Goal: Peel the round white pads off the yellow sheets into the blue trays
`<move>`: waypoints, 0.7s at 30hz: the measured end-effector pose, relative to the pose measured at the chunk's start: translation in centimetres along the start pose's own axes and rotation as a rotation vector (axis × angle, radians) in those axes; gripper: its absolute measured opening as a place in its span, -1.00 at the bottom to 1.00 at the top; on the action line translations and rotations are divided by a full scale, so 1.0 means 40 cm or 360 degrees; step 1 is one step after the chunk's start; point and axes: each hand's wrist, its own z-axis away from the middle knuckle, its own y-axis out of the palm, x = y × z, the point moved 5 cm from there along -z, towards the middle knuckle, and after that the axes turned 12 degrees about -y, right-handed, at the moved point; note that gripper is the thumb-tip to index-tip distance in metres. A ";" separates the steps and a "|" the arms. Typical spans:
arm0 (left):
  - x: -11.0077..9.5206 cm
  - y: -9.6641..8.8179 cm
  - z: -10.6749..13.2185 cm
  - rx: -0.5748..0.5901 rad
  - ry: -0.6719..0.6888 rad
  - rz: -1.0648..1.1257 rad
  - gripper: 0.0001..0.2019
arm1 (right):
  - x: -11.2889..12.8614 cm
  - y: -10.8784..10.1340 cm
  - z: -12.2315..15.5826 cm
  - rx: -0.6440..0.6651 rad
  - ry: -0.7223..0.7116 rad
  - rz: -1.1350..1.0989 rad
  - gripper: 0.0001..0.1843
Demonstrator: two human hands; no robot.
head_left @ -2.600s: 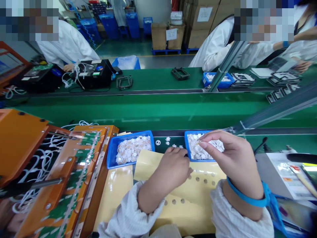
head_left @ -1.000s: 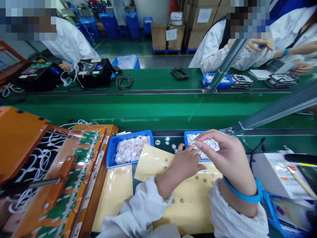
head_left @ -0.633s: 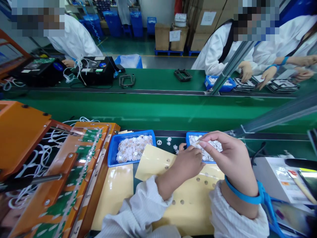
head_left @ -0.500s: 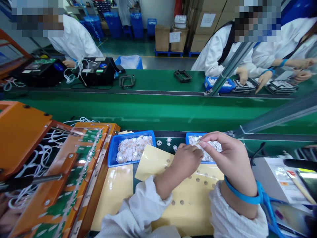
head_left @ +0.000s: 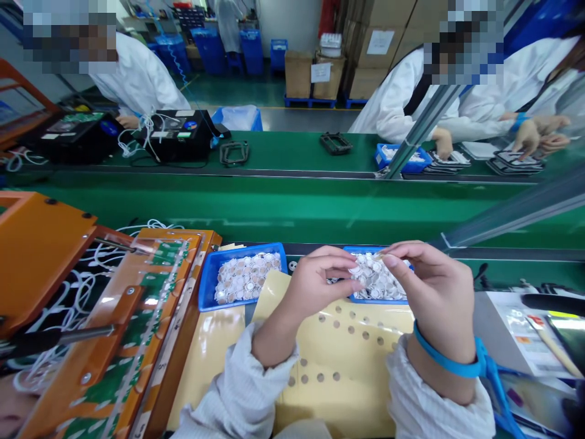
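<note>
My left hand (head_left: 322, 277) is over the front-left corner of a blue bin (head_left: 379, 300) of small round white pieces (head_left: 384, 280). Its thumb and fingers curve around a small white disc (head_left: 355, 269) at their tips. On the other side of the bin, my right hand (head_left: 432, 283) pinches a tiny pale piece (head_left: 380, 255) between thumb and forefinger; its kind is too small to make out. A blue wrist strap (head_left: 450, 360) circles my right wrist. Below both hands lies a yellow sheet (head_left: 356, 405) dotted with several small grey discs (head_left: 336, 377).
Another blue bin (head_left: 203, 286) of round pieces (head_left: 247, 277) stands to the left. An orange fixture (head_left: 155, 366) with green circuit boards fills the left side, white cables behind it. At right is a white box (head_left: 516, 341). Co-workers sit across the green bench (head_left: 283, 146).
My left hand has pulled back leftward and up from the sheet, its fingers spreading around a white disc. My right hand stays pinched in nearly the same place. A co-worker's hands have shifted.
</note>
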 end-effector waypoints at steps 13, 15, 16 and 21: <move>-0.038 -0.055 0.015 -0.0247 -0.0016 -0.0066 -0.83 | 0.027 0.048 0.008 0.0188 -0.0074 -0.0119 -0.93; -0.034 -0.056 0.018 -0.0240 -0.0121 -0.0042 -0.81 | 0.033 0.055 0.006 0.0214 -0.0101 -0.0112 -0.92; -0.032 -0.057 0.019 -0.0229 -0.0158 -0.0026 -0.80 | 0.035 0.057 0.006 0.0221 -0.0109 -0.0105 -0.92; -0.040 -0.062 0.027 -0.0202 -0.0128 0.0015 -0.77 | 0.041 0.056 0.005 0.0234 -0.0109 -0.0069 -0.92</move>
